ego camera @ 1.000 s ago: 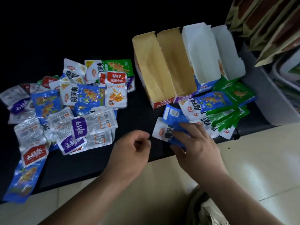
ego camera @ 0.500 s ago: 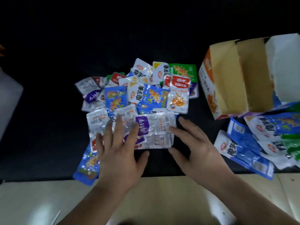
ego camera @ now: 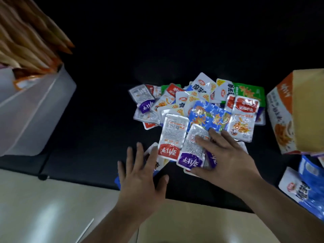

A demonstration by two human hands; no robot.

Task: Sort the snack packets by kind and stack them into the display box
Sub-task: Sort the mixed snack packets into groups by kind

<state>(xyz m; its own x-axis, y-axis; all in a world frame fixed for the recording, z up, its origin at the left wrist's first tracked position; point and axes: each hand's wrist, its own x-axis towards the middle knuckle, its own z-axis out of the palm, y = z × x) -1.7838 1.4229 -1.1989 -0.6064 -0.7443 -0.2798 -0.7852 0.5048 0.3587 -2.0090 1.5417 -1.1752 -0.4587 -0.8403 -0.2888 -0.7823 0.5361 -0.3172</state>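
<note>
A black surface (ego camera: 87,137) meets a pale floor (ego camera: 43,207) along its near edge. At left, a translucent bin (ego camera: 35,109) holds upright orange-edged packs (ego camera: 26,41). At right stands the display box (ego camera: 298,111); only its orange-printed side and a tan face show. Blue packets (ego camera: 308,190) lie near it at lower right. The mixed pile of snack packets (ego camera: 201,106) lies between bin and box. The right hand (ego camera: 226,160) lies flat, fingers straight and spread, on a purple-labelled packet (ego camera: 192,151) at the pile's near edge, just beside a red-labelled packet (ego camera: 172,137). The left hand (ego camera: 140,179), fingers straight and splayed, grips nothing; it is over the pile's near-left corner, contact indiscernible.
</note>
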